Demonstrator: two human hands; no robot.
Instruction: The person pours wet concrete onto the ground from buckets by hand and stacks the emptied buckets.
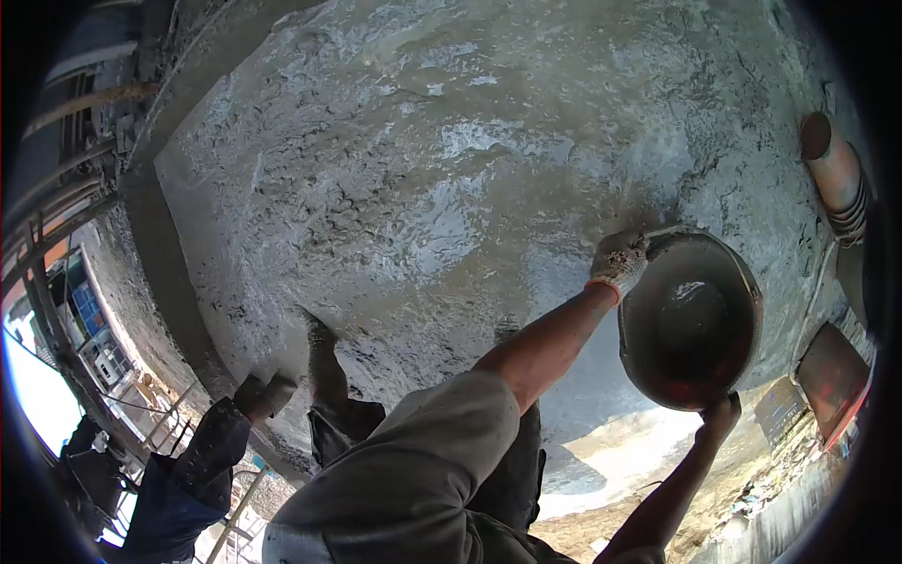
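Observation:
A round, dark pan [695,310] with a reddish lower edge is tilted over wet grey concrete [404,188]. The pan's inside is wet and shiny, and I cannot tell how much grey mix is in it. My left hand [620,260], in a dirty glove with an orange cuff, is closed on the rim at the upper left. At the lower right edge, my right hand [721,415] grips the pan from below, its fingers partly hidden. Grey mix lies on the surface just beyond my left hand.
A muddy lower leg [325,362] stands in the concrete. Another person's dark-clothed leg [202,461] is at the left, near the raised concrete border [160,235]. A rusty pipe [834,169] and metal sheets [832,381] lie at the right. Wooden poles [70,179] stand at the far left.

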